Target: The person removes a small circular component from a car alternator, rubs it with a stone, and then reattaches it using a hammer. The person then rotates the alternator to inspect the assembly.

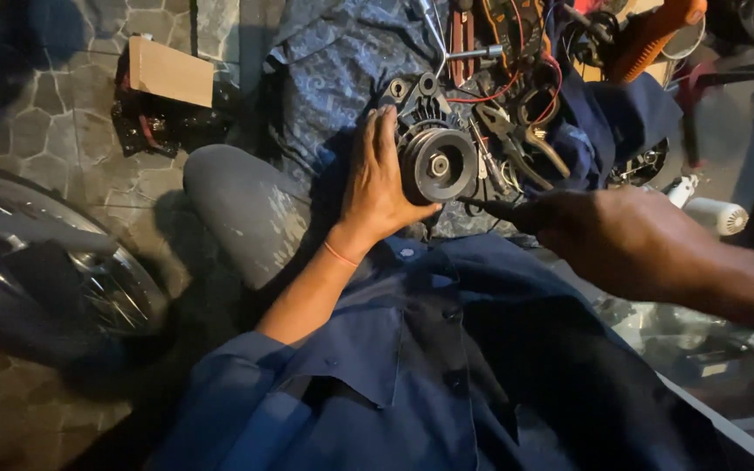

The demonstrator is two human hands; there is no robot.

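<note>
At the far left a spoked wheel [63, 262] lies on the stone floor [54, 131], with a cardboard box [170, 71] resting on dark parts behind it. A grey-clad knee [246, 209] comes next.

The left hand [379, 179] lies flat against the alternator [434, 144], fingers stretched up along its left side and thumb tucked under the pulley, steadying it on the patterned cloth [333, 61]. The alternator looks whole as far as can be seen: the grooved pulley [440, 164] sits on its shaft with the centre nut in place, and the ribbed housing shows no gap (so I judge any opening-up is hardly begun).

To its right, pliers [525, 144] and red wires [503, 83] lie among loose tools, and an orange-handled tool [652, 35] lies further back. The right hand [630, 240] is closed around a dark slim tool [490, 208] whose tip points at the pulley's lower edge, just short of touching. Judging by that, work on the pulley end is only starting, and everything inside remains untouched.
</note>
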